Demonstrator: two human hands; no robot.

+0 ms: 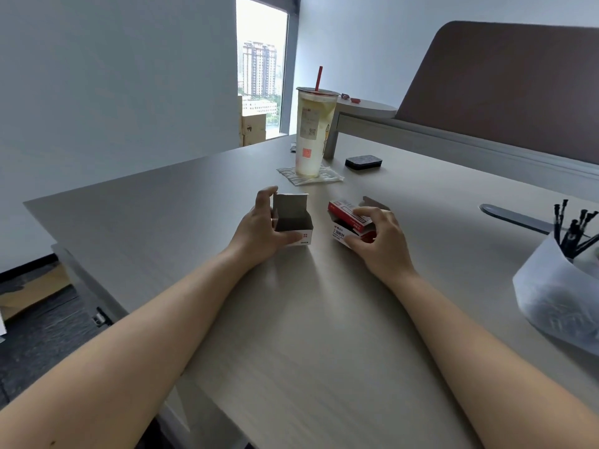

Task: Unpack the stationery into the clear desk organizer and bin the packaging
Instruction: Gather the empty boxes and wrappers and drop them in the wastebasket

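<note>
Left hand (259,226) grips an opened, upright small box (293,226) on the desk (308,319). Right hand (377,236) grips a red-and-white box (348,218) just beside it. The clear organizer (557,296), holding pens (572,230), stands well apart at the right edge.

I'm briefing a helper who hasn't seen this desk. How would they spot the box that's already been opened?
On the pale wooden desk, look in front of the tall plastic drink cup with a red straw. The small open white cardboard box stands upright in the left hand. Unlike the red-and-white box gripped by the right hand, its lid flap points up.
</note>
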